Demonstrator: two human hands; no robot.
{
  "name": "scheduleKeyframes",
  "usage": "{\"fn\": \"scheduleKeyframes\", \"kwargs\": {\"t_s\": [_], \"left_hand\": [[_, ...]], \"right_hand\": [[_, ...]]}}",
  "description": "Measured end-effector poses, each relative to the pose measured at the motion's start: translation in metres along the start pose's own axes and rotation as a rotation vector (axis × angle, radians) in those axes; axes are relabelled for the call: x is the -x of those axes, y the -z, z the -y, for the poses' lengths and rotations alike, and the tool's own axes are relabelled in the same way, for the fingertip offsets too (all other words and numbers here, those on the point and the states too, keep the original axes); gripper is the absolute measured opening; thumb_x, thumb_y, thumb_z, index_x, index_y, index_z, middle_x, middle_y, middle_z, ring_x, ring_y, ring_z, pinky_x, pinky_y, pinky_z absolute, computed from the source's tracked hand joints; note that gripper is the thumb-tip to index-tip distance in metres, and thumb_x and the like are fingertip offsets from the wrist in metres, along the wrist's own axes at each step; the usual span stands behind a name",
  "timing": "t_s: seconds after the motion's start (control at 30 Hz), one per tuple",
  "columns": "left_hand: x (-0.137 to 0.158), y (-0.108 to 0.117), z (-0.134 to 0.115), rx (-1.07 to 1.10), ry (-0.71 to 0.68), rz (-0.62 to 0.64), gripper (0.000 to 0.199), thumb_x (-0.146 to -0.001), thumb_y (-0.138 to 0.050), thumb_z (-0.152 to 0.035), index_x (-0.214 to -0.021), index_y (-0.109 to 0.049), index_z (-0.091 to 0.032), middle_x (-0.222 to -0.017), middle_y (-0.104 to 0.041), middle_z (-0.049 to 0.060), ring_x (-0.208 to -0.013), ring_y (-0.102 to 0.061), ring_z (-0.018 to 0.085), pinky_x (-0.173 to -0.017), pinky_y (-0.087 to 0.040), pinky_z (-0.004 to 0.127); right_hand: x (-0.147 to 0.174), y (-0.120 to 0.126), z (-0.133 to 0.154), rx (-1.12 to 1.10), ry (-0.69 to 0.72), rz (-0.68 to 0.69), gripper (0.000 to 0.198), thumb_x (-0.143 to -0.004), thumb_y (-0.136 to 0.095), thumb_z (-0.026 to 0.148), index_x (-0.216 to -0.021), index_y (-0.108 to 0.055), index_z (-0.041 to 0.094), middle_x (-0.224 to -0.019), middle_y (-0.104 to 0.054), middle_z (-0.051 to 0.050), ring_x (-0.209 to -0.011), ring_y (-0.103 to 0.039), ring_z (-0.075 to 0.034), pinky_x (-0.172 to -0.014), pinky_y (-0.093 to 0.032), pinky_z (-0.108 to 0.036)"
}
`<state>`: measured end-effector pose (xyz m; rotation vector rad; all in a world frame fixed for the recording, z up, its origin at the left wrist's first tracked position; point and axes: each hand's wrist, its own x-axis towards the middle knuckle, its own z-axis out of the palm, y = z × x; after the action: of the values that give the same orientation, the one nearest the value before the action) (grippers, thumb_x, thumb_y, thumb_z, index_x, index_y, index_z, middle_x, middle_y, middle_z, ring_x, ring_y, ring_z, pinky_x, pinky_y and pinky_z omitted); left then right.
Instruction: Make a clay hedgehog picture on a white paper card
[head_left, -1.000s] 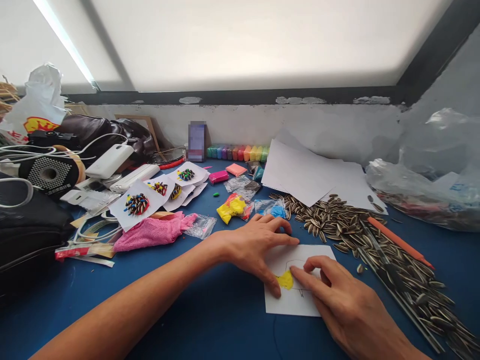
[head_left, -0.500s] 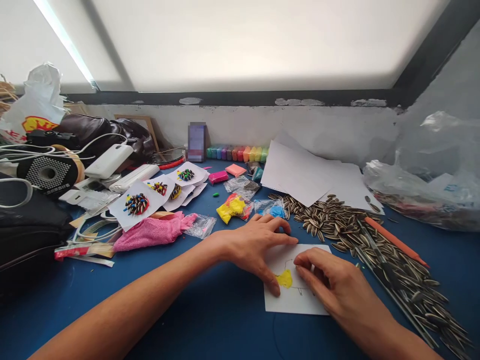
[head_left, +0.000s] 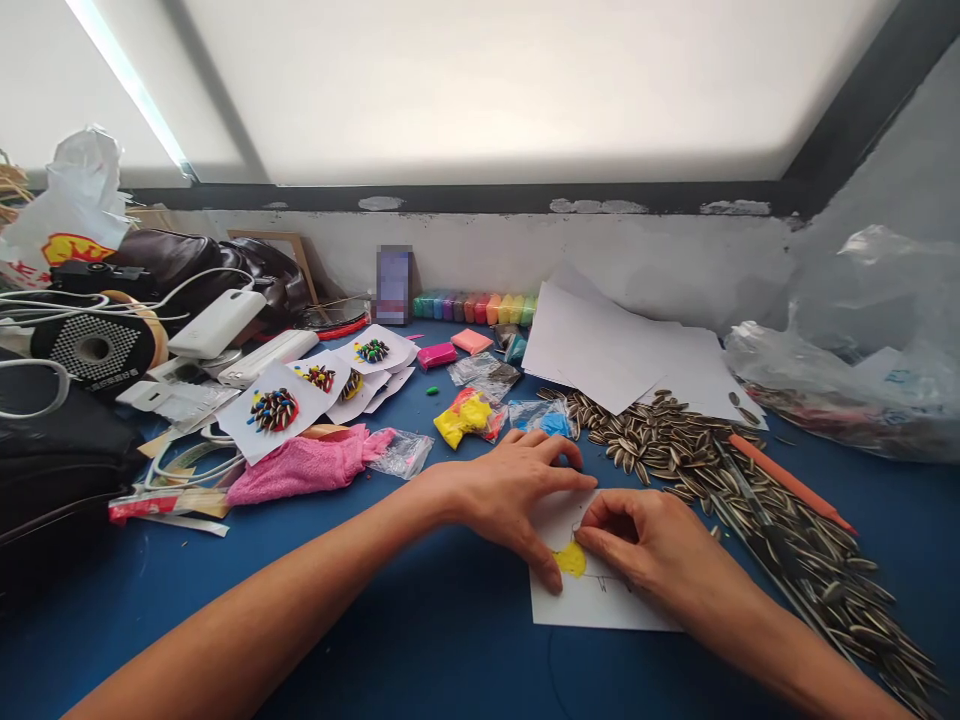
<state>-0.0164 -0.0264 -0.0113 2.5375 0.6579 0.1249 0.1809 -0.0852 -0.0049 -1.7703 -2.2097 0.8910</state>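
Note:
A white sheet of paper with a thin pencil-like drawing lies on the blue table before me. On the drawing is a flattened patch of yellow clay. My left hand rests over the sheet's left side, fingers spread, its thumb at the patch's left edge. Thumb and forefinger of my right hand are pinched together at the upper right edge of the yellow patch. Whatever lies between those fingertips is too small or hidden to make out. My right hand covers part of the drawing.
Sunflower seeds spread along the right, with an orange pen-like stick on them. Behind my left hand lie bagged yellow clay and blue clay. Seed-covered clay pieces on cards and a pink cloth are left.
My right hand has moved a little left, its pinched fingertips now at the yellow clay's edge. My left hand has stayed in place on the paper.

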Motion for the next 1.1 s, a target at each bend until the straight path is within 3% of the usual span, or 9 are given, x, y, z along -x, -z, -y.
{"fn": "scheduleKeyframes", "kwargs": {"t_s": [0.5, 0.83, 1.1], "left_hand": [[0.000, 0.002, -0.002, -0.005, 0.004, 0.005, 0.079, -0.064, -0.077, -0.063, -0.133, -0.054, -0.031, -0.136, -0.044, 0.008, -0.120, -0.041, 0.032, -0.105, -0.033, 0.050], [-0.001, 0.001, -0.002, -0.005, -0.003, -0.004, 0.079, -0.064, -0.078, -0.062, -0.132, -0.054, -0.029, -0.135, -0.045, 0.008, -0.120, -0.042, 0.032, -0.105, -0.033, 0.050], [-0.001, 0.000, -0.002, -0.006, 0.014, 0.000, 0.078, -0.064, -0.078, -0.062, -0.131, -0.055, -0.031, -0.135, -0.045, 0.008, -0.120, -0.042, 0.032, -0.103, -0.034, 0.052]], "right_hand": [[-0.006, 0.003, 0.000, -0.020, -0.024, 0.011, 0.015, -0.076, -0.060, 0.024, -0.064, -0.068, 0.020, -0.057, -0.063, 0.001, -0.053, -0.053, -0.011, -0.049, -0.035, -0.023], [-0.002, -0.002, -0.003, -0.069, 0.056, -0.046, 0.021, -0.080, -0.057, 0.029, -0.063, -0.066, 0.020, -0.057, -0.061, 0.001, -0.053, -0.050, -0.012, -0.049, -0.032, -0.025], [0.003, -0.004, -0.020, -0.283, 0.076, -0.074, 0.033, -0.090, -0.045, 0.044, -0.093, -0.067, 0.020, -0.085, -0.072, -0.005, -0.069, -0.062, -0.017, -0.059, -0.047, -0.028]]}}
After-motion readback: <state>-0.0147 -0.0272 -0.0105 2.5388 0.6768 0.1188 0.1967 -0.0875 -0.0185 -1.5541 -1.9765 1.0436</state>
